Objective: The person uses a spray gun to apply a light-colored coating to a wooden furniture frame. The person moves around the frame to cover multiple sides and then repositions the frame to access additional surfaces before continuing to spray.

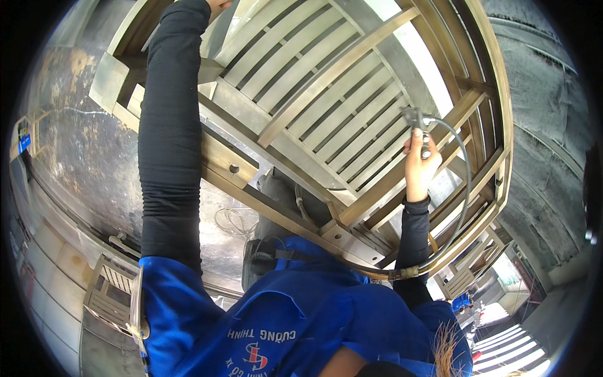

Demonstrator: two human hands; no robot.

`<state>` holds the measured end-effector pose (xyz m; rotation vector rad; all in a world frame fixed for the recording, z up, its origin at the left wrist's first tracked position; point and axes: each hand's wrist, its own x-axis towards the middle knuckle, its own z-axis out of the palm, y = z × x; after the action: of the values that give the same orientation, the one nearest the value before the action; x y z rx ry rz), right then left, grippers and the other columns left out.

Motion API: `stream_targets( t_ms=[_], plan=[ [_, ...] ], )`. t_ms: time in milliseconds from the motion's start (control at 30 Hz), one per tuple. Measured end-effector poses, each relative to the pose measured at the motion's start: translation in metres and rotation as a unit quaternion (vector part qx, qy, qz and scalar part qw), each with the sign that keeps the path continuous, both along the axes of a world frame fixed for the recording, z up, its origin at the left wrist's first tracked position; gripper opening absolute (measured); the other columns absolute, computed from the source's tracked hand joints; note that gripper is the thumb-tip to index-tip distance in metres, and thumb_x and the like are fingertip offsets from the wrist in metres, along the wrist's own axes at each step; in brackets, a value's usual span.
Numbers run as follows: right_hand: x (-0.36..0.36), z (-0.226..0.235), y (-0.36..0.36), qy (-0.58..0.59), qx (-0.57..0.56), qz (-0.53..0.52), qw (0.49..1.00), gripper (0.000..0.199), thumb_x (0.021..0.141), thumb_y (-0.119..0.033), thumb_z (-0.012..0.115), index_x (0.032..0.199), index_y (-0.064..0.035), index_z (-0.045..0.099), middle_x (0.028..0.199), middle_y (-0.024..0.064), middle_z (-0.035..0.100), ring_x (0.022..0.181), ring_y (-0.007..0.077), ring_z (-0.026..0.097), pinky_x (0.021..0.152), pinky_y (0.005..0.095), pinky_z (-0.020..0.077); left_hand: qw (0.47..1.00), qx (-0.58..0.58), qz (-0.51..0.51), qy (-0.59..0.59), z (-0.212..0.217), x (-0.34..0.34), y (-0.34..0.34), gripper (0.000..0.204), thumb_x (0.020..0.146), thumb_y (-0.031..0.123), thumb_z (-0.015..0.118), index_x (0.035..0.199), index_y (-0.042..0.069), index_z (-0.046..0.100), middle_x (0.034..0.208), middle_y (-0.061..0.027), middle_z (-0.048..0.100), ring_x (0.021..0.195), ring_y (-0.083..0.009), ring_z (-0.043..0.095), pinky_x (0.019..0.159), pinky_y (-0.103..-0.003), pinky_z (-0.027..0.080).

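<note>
My right hand (421, 168) is closed around a small dark metal spray gun (414, 119), held up over the slatted panel (282, 60) of a large wooden furniture frame (233, 164). From the gun a grey hose (467, 169) curves down past my right forearm. My left arm, in a black sleeve, stretches far across the frame's left side. Only a sliver of my left hand (218, 3) shows at the top edge, and its fingers are cut off from view. Wooden rails and crossbars stand between my body and the slats.
Close to my body, the frame's near rail has round holes. A thin cable (235, 220) lies coiled on the stained floor at left. Another slatted wooden piece (112, 290) stands at lower left, and more wooden furniture (468, 270) at right. Grey sheeting (540, 125) lines the right side.
</note>
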<state>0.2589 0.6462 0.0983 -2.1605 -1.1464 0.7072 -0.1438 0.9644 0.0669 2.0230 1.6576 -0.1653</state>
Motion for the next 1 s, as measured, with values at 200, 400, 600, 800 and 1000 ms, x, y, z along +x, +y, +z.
stream_targets(
  t_ms=[200,400,600,800,1000],
  plan=[
    [-0.013,-0.016,-0.009,-0.017,-0.093,0.092,0.991,0.042,0.099,-0.03,0.067,0.123,0.0042,0.069,0.062,0.0013,0.058,0.06,0.007,0.052,0.055,0.0295,0.0448,0.978,-0.043,0.191,-0.078,0.026,0.003,0.0,0.051,0.094,0.054,0.055,0.086,0.012,0.083,0.075,-0.01,0.07,0.074,-0.0254,0.067,0.073,-0.04,0.053],
    [-0.06,-0.019,-0.058,0.119,-0.199,0.187,0.955,0.041,0.097,-0.023,0.069,0.124,0.0089,0.066,0.064,0.0091,0.063,0.063,0.0081,0.056,0.061,0.0295,0.0487,0.973,-0.07,0.184,-0.117,0.017,0.001,0.002,0.047,0.094,0.051,0.059,0.088,0.01,0.082,0.073,-0.0098,0.072,0.071,-0.0233,0.067,0.069,-0.039,0.052],
    [-0.075,0.036,-0.046,0.204,-0.259,0.132,0.935,0.039,0.099,-0.017,0.065,0.13,0.0062,0.064,0.075,0.0075,0.07,0.07,0.011,0.063,0.068,0.0287,0.0529,0.988,-0.08,0.004,-0.133,0.016,-0.002,0.001,0.051,0.09,0.053,0.064,0.106,0.006,0.077,0.086,-0.0139,0.075,0.079,-0.0271,0.069,0.073,-0.042,0.052],
    [-0.124,0.04,0.034,0.137,-0.146,0.159,0.967,0.04,0.1,-0.014,0.063,0.136,0.0032,0.061,0.076,0.0034,0.066,0.068,0.0069,0.058,0.061,0.0249,0.0484,0.964,-0.257,0.041,-0.062,0.025,0.002,-0.003,0.062,0.091,0.058,0.057,0.128,0.01,0.068,0.103,-0.0114,0.075,0.084,-0.024,0.067,0.077,-0.04,0.053],
    [-0.21,0.004,0.08,0.162,-0.201,0.314,0.914,0.047,0.097,-0.04,0.068,0.114,0.0034,0.071,0.077,0.024,0.071,0.079,0.0311,0.075,0.068,0.0373,0.0543,0.97,-0.218,0.01,-0.108,0.018,-0.003,-0.003,0.059,0.094,0.054,0.054,0.127,0.008,0.068,0.108,-0.012,0.074,0.089,-0.0246,0.067,0.083,-0.041,0.052]
  ],
)
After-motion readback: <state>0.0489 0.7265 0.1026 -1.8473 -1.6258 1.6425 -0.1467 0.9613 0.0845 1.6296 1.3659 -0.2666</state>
